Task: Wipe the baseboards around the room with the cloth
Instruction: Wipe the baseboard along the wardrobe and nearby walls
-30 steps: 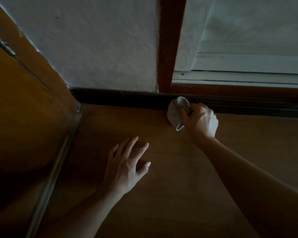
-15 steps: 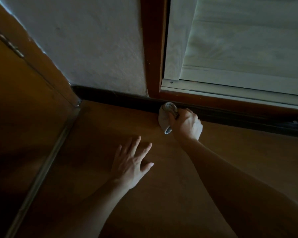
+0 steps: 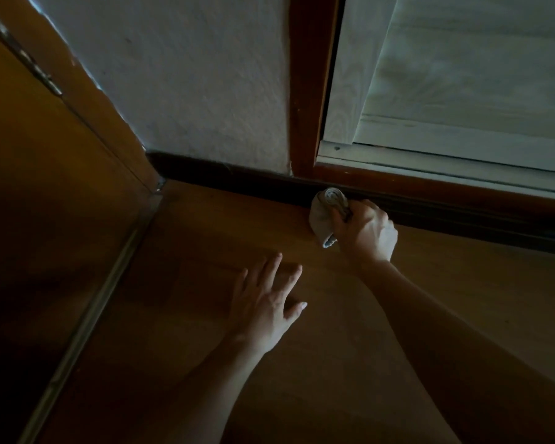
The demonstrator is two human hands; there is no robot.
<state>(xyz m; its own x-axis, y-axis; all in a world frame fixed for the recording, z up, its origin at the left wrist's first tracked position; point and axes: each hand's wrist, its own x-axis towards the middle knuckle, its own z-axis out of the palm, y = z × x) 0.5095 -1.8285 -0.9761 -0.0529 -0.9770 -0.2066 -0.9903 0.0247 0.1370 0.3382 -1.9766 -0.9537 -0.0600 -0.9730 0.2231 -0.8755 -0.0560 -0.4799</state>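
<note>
A dark baseboard (image 3: 225, 177) runs along the foot of the white wall and continues under a reddish-brown frame to the right. My right hand (image 3: 367, 232) is shut on a bunched pale grey cloth (image 3: 326, 213), which presses against the baseboard just right of the frame's upright post. My left hand (image 3: 269, 302) lies flat on the wooden floor with its fingers spread, a little nearer to me and to the left of the cloth.
An open wooden door (image 3: 39, 174) with a hinge (image 3: 42, 76) stands at the left, meeting the wall at the corner. A metal threshold strip (image 3: 109, 280) runs along the floor below it. A pale panelled door (image 3: 462, 78) fills the frame (image 3: 308, 91) at upper right.
The cloth and my right hand have stayed by the frame's post on the baseboard, with only a slight shift. The view has tilted a little. My left hand has stayed flat on the floor.
</note>
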